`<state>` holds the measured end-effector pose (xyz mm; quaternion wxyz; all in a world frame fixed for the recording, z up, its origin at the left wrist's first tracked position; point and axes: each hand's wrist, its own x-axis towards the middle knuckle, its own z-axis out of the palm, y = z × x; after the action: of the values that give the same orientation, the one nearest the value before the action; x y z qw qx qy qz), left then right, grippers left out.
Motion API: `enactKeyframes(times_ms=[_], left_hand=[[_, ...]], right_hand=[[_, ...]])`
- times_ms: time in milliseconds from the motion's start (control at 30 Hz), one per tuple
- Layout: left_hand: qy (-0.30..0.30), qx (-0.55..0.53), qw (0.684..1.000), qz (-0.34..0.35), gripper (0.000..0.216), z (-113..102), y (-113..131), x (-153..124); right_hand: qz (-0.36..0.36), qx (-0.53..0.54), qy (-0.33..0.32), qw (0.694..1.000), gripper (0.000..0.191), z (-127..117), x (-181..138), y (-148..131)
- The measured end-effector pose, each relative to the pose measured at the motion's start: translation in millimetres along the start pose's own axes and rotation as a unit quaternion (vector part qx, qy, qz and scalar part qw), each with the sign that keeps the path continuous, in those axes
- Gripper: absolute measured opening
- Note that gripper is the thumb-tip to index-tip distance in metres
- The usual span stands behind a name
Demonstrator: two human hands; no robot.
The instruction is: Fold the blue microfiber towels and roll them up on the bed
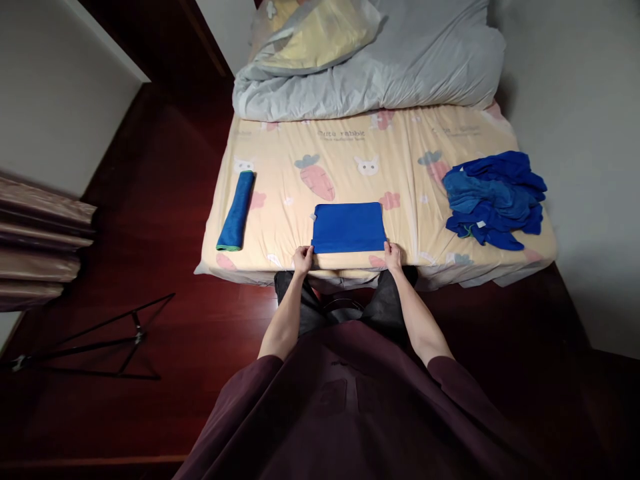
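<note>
A folded blue cloth (349,227) lies flat near the front edge of the bed (350,153). My left hand (303,259) pinches its near left corner, fingers closed on the fabric. At the near right corner my right hand (393,256) grips the cloth the same way. Both arms reach forward from my dark maroon top.
A rolled blue cloth (237,211) lies on the bed's left side. A heap of several loose blue cloths (493,199) sits at the right. A grey duvet (370,63) is bunched at the far end. A black metal stand (100,343) lies on the dark wooden floor at left.
</note>
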<state>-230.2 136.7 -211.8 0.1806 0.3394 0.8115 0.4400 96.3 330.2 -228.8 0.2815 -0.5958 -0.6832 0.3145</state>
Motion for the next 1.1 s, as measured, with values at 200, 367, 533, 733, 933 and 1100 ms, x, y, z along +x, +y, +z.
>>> enactKeyframes(times_ms=[200,367,533,733,933,1100], left_hand=[[-0.017,0.011,1.0,0.01,0.031,-0.6,2.7,4.3],[-0.029,0.014,0.999,-0.025,0.019,1.5,10.2,10.3],[-0.023,0.091,0.993,0.067,0.005,-5.1,24.2,-3.0],[-0.123,0.133,0.953,0.242,0.034,-3.0,43.7,-30.3],[-0.152,0.175,0.946,0.228,0.067,19.8,47.9,-27.7],[-0.167,0.226,0.938,0.204,0.074,23.8,45.4,-20.6]], right_hand=[[0.002,-0.013,0.003,1.0,0.049,-0.1,1.2,-5.4],[0.031,-0.036,-0.017,0.999,0.047,-5.4,9.1,-19.1],[-0.024,0.006,0.014,1.0,0.031,-24.7,-4.1,-26.8],[-0.232,-0.055,-0.029,0.971,0.025,-44.6,-36.4,-38.2],[-0.327,-0.109,-0.147,0.927,0.049,-32.0,-35.7,-52.4],[-0.283,-0.145,-0.174,0.932,0.058,-22.0,-24.5,-46.6]])
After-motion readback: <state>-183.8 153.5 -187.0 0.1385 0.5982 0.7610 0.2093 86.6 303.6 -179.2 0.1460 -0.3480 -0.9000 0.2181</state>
